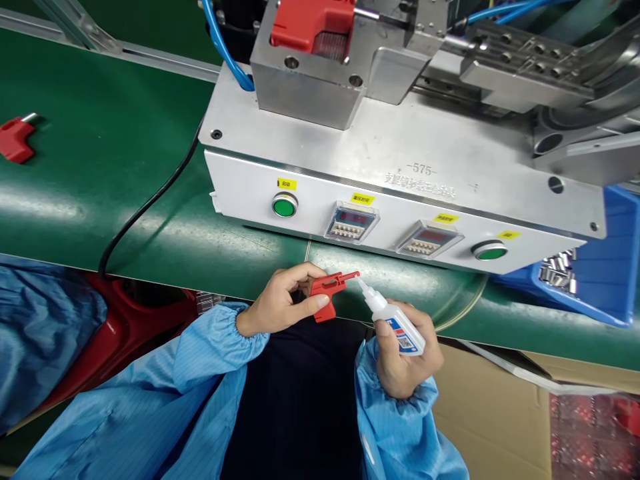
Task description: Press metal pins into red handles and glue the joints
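Observation:
My left hand [283, 298] pinches a red plastic part [323, 300] shaped like a small pistol, its thin prong pointing right. In my right hand [413, 353] is a white glue bottle [400, 327] with a blue, red and white label. The bottle tilts up to the left, and its narrow nozzle meets or almost meets the tip of the prong; whether they touch I cannot tell. Both hands are just in front of the table's near edge. Another red part [313, 27] sits in the metal block of the machine above them.
The machine [320, 153] has green buttons and two digital timers on its front. A blue bin [610, 267] with metal sleeves [559, 272] stands right. One red part with a metal tube [19, 139] lies far left on the green table [100, 193]. A black cable [150, 201] hangs over the edge.

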`<action>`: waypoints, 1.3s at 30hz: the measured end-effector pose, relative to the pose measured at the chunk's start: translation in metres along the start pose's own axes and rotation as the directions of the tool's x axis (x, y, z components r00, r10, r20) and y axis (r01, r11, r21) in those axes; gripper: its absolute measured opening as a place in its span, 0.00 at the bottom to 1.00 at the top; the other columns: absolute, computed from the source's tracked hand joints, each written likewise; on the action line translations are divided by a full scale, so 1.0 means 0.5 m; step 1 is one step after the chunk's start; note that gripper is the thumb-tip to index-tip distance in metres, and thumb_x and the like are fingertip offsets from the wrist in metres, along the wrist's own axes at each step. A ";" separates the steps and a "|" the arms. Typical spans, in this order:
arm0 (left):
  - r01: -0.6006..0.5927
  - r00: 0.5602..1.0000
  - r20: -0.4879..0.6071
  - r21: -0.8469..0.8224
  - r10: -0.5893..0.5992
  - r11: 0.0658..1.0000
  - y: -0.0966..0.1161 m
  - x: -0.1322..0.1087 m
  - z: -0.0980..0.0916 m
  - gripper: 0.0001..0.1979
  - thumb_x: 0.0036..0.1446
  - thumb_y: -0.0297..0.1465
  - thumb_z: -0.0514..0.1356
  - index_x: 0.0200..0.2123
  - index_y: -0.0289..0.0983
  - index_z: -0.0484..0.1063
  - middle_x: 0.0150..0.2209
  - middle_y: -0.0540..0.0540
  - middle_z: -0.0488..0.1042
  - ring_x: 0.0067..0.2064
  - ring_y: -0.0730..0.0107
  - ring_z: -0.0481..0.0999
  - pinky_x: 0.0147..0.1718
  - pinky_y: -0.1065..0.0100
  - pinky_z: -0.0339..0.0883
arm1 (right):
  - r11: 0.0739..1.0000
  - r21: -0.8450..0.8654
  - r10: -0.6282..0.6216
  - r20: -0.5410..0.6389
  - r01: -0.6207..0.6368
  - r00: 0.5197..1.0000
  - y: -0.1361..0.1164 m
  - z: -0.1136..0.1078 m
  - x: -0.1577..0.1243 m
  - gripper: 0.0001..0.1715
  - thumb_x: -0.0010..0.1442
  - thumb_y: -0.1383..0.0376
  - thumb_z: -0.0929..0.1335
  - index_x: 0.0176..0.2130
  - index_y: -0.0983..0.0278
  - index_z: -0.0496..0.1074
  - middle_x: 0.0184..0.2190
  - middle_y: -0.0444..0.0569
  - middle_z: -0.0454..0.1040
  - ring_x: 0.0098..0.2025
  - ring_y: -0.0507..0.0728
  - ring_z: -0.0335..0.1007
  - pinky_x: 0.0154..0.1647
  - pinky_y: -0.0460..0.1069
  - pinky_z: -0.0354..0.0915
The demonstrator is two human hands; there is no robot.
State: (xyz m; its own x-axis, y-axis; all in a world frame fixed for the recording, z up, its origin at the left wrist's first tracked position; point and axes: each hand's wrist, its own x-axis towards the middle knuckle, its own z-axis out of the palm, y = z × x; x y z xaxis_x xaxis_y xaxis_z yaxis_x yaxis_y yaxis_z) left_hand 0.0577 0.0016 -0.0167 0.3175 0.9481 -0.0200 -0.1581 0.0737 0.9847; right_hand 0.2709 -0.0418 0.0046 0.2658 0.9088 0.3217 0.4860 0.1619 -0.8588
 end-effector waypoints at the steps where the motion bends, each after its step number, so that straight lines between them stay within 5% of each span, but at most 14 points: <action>1: 0.000 1.000 0.000 0.000 0.000 1.000 0.000 0.000 0.000 0.17 0.68 0.45 0.68 0.45 0.35 0.78 0.31 0.47 0.79 0.29 0.71 0.75 0.29 0.71 0.71 | 1.000 0.002 0.000 0.004 0.000 1.000 0.000 0.000 0.000 0.16 0.67 0.52 0.75 0.44 0.63 0.82 0.28 0.45 0.76 0.24 0.53 0.67 0.26 0.49 0.65; 34: -0.014 1.000 0.003 0.030 0.014 0.999 -0.003 -0.002 -0.002 0.14 0.68 0.41 0.69 0.47 0.36 0.79 0.32 0.47 0.79 0.29 0.71 0.75 0.31 0.71 0.70 | 0.999 0.041 0.021 0.071 -0.024 0.997 0.001 -0.020 -0.002 0.15 0.67 0.54 0.76 0.46 0.61 0.82 0.32 0.46 0.79 0.25 0.54 0.69 0.27 0.49 0.66; 39: -0.009 1.000 -0.022 0.043 0.010 0.999 0.000 0.004 -0.003 0.17 0.68 0.45 0.68 0.45 0.36 0.79 0.32 0.47 0.81 0.29 0.70 0.77 0.29 0.72 0.72 | 0.982 0.123 0.132 0.118 -0.146 0.984 0.034 -0.044 0.021 0.16 0.67 0.56 0.75 0.51 0.61 0.77 0.42 0.53 0.84 0.44 0.63 0.83 0.43 0.55 0.78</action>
State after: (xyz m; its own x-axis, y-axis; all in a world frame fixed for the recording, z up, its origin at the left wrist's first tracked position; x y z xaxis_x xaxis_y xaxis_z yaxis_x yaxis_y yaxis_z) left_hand 0.0572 0.0041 -0.0169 0.2950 0.9554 -0.0138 -0.1210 0.0517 0.9913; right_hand 0.3001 -0.0377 0.0022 0.2273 0.9612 0.1565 0.3357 0.0735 -0.9391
